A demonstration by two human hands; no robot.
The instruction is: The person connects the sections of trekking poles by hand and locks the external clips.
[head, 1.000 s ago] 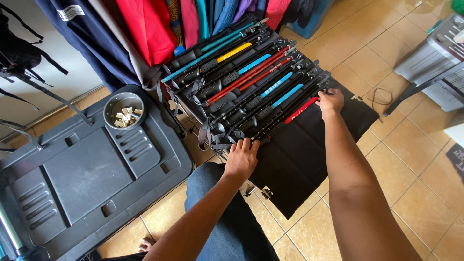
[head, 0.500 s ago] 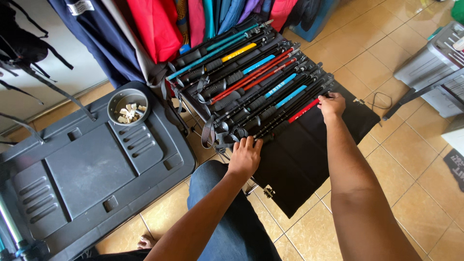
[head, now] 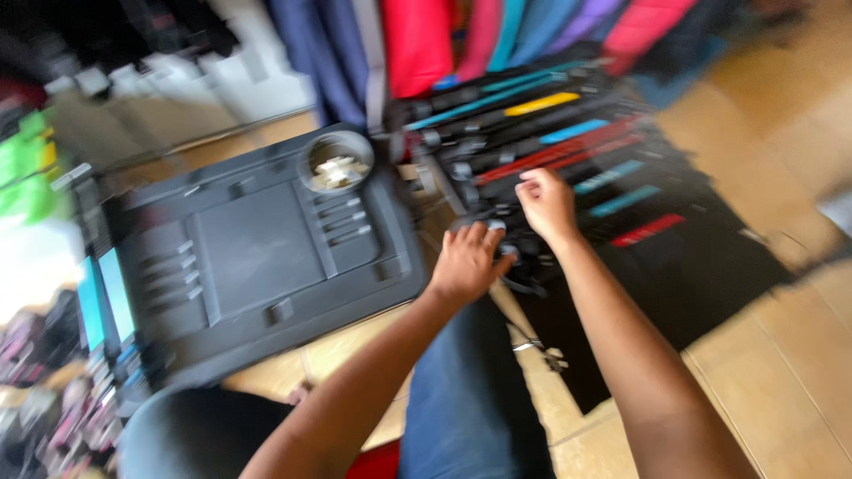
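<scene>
Tiles of the floor (head: 781, 372) carried a black cloth (head: 701, 266) laid with a row of dark poles (head: 550, 146), colour-banded, beside a grey moulded lid (head: 257, 257) holding a small bowl (head: 335, 164). Steadying the pole ends together before shifting any looked wise. Left hand (head: 466, 262) rested with fingers spread on the near ends; right hand (head: 548, 206) curled loosely over them, though blur hid whether it gripped.

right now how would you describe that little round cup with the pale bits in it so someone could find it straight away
Start at the big dark grey moulded plastic tray on the tiled floor, left of the person's left hand. Go to its far right corner, beside the row of black poles with coloured bands. The round cup sits recessed there, the tray's only circular pocket, holding small pale pieces.
</scene>
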